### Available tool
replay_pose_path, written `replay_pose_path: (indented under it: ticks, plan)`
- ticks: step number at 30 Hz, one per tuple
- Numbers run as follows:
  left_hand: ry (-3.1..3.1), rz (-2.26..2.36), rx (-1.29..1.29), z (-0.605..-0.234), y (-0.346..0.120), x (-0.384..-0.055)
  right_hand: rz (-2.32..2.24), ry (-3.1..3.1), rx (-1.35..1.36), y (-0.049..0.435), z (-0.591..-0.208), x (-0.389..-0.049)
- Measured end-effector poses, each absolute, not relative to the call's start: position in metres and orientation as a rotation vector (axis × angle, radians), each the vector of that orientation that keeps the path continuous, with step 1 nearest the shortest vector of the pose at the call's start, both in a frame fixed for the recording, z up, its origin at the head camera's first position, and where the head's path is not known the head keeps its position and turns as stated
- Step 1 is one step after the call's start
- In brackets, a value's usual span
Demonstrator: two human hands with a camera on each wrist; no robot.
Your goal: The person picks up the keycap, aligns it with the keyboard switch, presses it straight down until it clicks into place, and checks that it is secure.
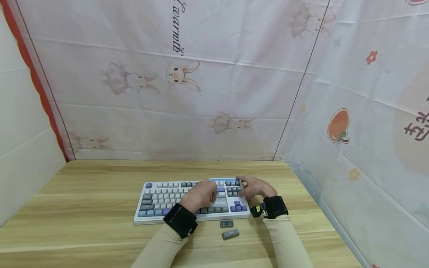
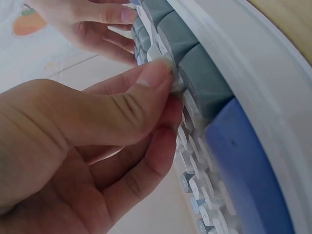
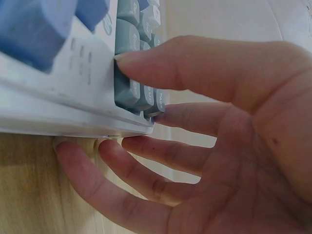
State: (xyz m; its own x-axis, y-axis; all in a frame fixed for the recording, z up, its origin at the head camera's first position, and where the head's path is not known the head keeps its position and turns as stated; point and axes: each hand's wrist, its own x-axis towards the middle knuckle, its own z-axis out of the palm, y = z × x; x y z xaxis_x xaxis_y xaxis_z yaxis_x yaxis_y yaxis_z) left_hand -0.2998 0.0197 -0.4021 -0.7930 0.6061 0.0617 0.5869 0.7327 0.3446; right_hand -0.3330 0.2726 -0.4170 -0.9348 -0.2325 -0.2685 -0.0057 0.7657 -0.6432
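Observation:
A white keyboard [image 1: 135, 219] with grey, white and blue-purple keys lies on the wooden table. My left hand [image 1: 200, 195] is over its right-middle part. In the left wrist view, the thumb and fingers of the left hand [image 2: 112, 131] pinch a pale keycap [image 2: 178, 84], mostly hidden by the fingertips, just by the grey bottom-row keys. My right hand [image 1: 255, 187] holds the keyboard's right end. Its thumb rests on a grey navigation key [image 3: 126, 73], while the other fingers of the right hand [image 3: 195, 141] lie along the side edge.
In front of the keyboard lie a long grey keycap [image 1: 230, 233] and a dark piece [image 1: 226, 223], perhaps an upturned keycap. Wooden tabletop [image 1: 83, 219] surrounds them. Printed cloth [image 1: 234, 85] hangs behind and to the right; a pale panel [image 1: 20, 123] stands at left.

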Motion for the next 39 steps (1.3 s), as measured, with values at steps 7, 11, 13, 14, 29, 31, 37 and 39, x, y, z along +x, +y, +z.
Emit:
replay_pose_path:
  ticks: [7, 11, 13, 14, 29, 31, 37, 39]
  plan:
    - [2.897, 0.595, 1.013, -0.403, 0.020, -0.298, -0.986, 2.599, -0.170, 0.273, -0.417, -0.333]
    - [2.916, 0.607, 0.986, -0.403, 0.022, -0.297, -0.925, 2.646, -0.192, 0.272, -0.417, -0.333]
    - [2.919, 0.599, 0.957, -0.403, 0.023, -0.298, -0.895, 2.668, -0.205, 0.271, -0.417, -0.334]
    - [2.919, 0.594, 0.945, -0.403, 0.023, -0.298, -0.883, 2.677, -0.211, 0.271, -0.417, -0.334]
    - [3.017, 0.554, 0.768, -0.403, 0.031, -0.300, -0.873, 2.679, -0.206, 0.271, -0.416, -0.335]
    - [3.018, 0.545, 0.767, -0.403, 0.032, -0.300, -0.888, 2.670, -0.195, 0.271, -0.416, -0.335]
    - [2.993, 0.529, 0.761, -0.400, 0.032, -0.302, -0.960, 2.629, -0.165, 0.272, -0.416, -0.334]
    - [2.984, 0.520, 0.747, -0.399, 0.033, -0.303, -0.972, 2.619, -0.163, 0.272, -0.416, -0.333]
